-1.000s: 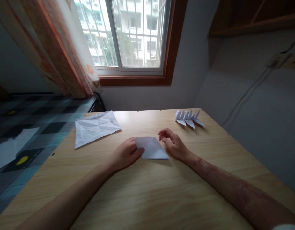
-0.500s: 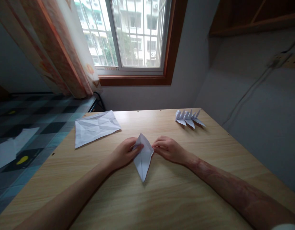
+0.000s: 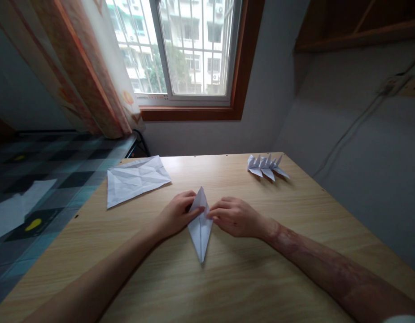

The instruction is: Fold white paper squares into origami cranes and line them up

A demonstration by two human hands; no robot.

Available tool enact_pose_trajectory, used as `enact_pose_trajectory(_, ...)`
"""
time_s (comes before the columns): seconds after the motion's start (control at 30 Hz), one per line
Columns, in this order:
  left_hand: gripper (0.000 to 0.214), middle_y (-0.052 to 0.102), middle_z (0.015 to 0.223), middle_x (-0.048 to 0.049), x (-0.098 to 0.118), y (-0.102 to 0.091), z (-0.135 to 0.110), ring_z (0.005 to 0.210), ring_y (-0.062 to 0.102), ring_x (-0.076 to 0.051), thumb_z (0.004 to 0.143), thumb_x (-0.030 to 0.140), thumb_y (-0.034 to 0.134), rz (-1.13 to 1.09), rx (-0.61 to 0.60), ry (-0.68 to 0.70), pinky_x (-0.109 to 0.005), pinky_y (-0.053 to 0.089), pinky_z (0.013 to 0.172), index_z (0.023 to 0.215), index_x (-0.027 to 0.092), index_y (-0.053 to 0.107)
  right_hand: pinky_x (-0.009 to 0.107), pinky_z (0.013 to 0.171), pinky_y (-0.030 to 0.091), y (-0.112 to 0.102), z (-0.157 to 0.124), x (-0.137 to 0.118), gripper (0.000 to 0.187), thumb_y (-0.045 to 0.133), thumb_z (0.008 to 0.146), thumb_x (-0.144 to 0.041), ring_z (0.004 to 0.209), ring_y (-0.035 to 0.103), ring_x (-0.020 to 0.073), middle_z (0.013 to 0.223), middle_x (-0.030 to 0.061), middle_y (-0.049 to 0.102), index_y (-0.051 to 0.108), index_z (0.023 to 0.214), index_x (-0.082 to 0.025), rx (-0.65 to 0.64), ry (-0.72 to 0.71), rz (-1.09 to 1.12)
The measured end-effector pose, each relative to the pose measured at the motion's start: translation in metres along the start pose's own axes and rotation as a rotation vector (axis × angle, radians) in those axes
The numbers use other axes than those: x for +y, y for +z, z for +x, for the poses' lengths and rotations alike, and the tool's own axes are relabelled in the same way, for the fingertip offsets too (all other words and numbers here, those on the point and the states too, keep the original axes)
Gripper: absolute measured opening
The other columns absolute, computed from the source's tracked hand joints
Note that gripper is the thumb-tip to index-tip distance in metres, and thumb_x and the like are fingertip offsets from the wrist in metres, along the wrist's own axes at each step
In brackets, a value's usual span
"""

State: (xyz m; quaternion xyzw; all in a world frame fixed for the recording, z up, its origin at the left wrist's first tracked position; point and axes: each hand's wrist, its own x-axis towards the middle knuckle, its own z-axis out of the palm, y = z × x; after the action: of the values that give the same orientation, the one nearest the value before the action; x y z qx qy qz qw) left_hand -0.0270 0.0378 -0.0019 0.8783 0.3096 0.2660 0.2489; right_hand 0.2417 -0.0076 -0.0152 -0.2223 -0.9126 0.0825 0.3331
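Observation:
A white sheet of paper folded into a narrow kite shape [image 3: 200,233] is between my hands over the middle of the table, one sharp tip towards me and a crease down its centre. My left hand [image 3: 178,213] grips its left side, thumb on top and fingers behind. The fingertips of my right hand [image 3: 236,216] are pinched at its right edge. The back of the paper is hidden.
On the wooden table [image 3: 247,278], a creased white sheet [image 3: 138,179] lies at the back left. Several folded paper pieces [image 3: 267,168] stand in a row at the back right. A checked bed [image 3: 76,179] with loose papers [image 3: 12,211] adjoins the left side.
The right flap of the paper has been folded in, so the shape is narrower and more pointed. My right hand has moved slightly left and down with that edge.

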Motion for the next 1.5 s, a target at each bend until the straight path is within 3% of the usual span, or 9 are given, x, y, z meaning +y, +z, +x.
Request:
enact_pose_trajectory(0.17, 0.052, 0.067, 0.087, -0.0056, 0.005, -0.003, 0.002, 0.082, 0.063, -0.02, 0.115, 0.046, 0.047, -0.052, -0.004, -0.027, -0.033, 0.052, 0.078, 0.079, 0.019, 0.071, 0.043, 0.1, 0.062, 0.002, -0.001, 0.001, 0.029, 0.063, 0.104, -0.015, 0.108, 0.075, 0.0246, 0.127, 0.0088, 0.082, 0.076, 0.129, -0.024, -0.069, -0.051, 0.001)
enact_pose_trajectory(0.33, 0.04, 0.065, 0.087, -0.0039, 0.006, -0.003, 0.0, 0.078, 0.06, -0.019, 0.106, 0.048, 0.065, -0.034, 0.003, -0.029, -0.032, 0.049, 0.073, 0.079, 0.019, 0.07, 0.044, 0.11, 0.059, 0.0, 0.0, -0.002, 0.034, 0.062, 0.103, -0.014, 0.124, 0.074, 0.0246, 0.133, 0.0059, 0.082, 0.074, 0.134, -0.026, -0.104, -0.052, 0.075)
enact_pose_trajectory(0.57, 0.045, 0.056, 0.075, 0.0009, 0.001, 0.001, -0.003, 0.067, 0.051, -0.013, 0.1, 0.044, 0.076, -0.03, 0.117, -0.071, -0.027, 0.04, 0.063, 0.066, 0.017, 0.064, 0.044, 0.097, 0.06, 0.001, -0.002, 0.002, 0.01, 0.072, 0.103, -0.025, 0.103, 0.074, 0.0256, 0.114, 0.0088, 0.081, 0.071, 0.113, -0.024, 0.017, 0.107, 0.06)
enact_pose_trajectory(0.73, 0.031, 0.068, 0.085, -0.0025, 0.001, 0.001, -0.005, 0.068, 0.056, -0.012, 0.101, 0.04, 0.076, -0.165, 0.05, -0.083, -0.025, 0.041, 0.061, 0.081, 0.017, 0.081, 0.045, 0.095, 0.059, 0.003, -0.005, 0.008, 0.041, 0.088, 0.093, -0.044, 0.104, 0.07, 0.0287, 0.114, 0.0103, 0.076, 0.066, 0.12, -0.022, 0.048, 0.246, 0.013)
enact_pose_trajectory(0.97, 0.021, 0.07, 0.081, -0.0009, 0.003, 0.002, -0.006, 0.07, 0.057, -0.013, 0.101, 0.034, 0.075, -0.183, -0.028, -0.08, -0.023, 0.044, 0.063, 0.091, 0.018, 0.083, 0.041, 0.094, 0.059, 0.003, -0.002, 0.007, 0.013, 0.081, 0.099, -0.029, 0.101, 0.07, 0.0245, 0.111, 0.0062, 0.076, 0.069, 0.097, -0.026, 0.059, 0.151, 0.058)
enact_pose_trajectory(1.17, 0.026, 0.073, 0.101, -0.0042, -0.007, 0.008, -0.007, 0.086, 0.068, -0.017, 0.096, 0.031, 0.076, -0.262, 0.048, -0.096, -0.027, 0.056, 0.075, 0.119, 0.02, 0.073, 0.04, 0.09, 0.057, 0.003, -0.001, 0.006, 0.013, 0.072, 0.103, -0.023, 0.095, 0.069, 0.0228, 0.105, 0.0063, 0.077, 0.068, 0.091, -0.024, 0.077, 0.154, 0.053)
enact_pose_trajectory(1.3, 0.018, 0.066, 0.097, -0.0033, -0.012, 0.008, -0.006, 0.083, 0.063, -0.017, 0.094, 0.03, 0.078, -0.091, 0.173, -0.06, -0.027, 0.054, 0.07, 0.093, 0.021, 0.063, 0.039, 0.083, 0.054, 0.004, -0.002, 0.008, 0.025, 0.071, 0.103, -0.023, 0.085, 0.063, 0.0229, 0.088, 0.0048, 0.071, 0.061, 0.079, -0.024, 0.04, 0.172, -0.016)
enact_pose_trajectory(1.37, 0.015, 0.069, 0.098, -0.0047, -0.009, 0.006, -0.005, 0.088, 0.065, -0.018, 0.099, 0.027, 0.071, 0.013, 0.131, 0.016, -0.029, 0.056, 0.077, 0.088, 0.021, 0.063, 0.04, 0.082, 0.053, 0.004, -0.003, 0.008, 0.028, 0.072, 0.101, -0.023, 0.083, 0.061, 0.0234, 0.084, 0.0041, 0.068, 0.057, 0.077, -0.025, 0.062, 0.201, -0.047)
enact_pose_trajectory(1.5, 0.02, 0.078, 0.117, -0.0076, 0.0, 0.006, -0.004, 0.108, 0.072, -0.022, 0.107, 0.017, 0.054, 0.144, -0.014, 0.177, -0.036, 0.057, 0.098, 0.106, 0.023, 0.072, 0.043, 0.095, 0.056, 0.003, -0.003, 0.004, 0.01, 0.071, 0.098, -0.018, 0.1, 0.065, 0.0269, 0.104, 0.0074, 0.073, 0.064, 0.099, -0.025, 0.118, 0.205, -0.029)
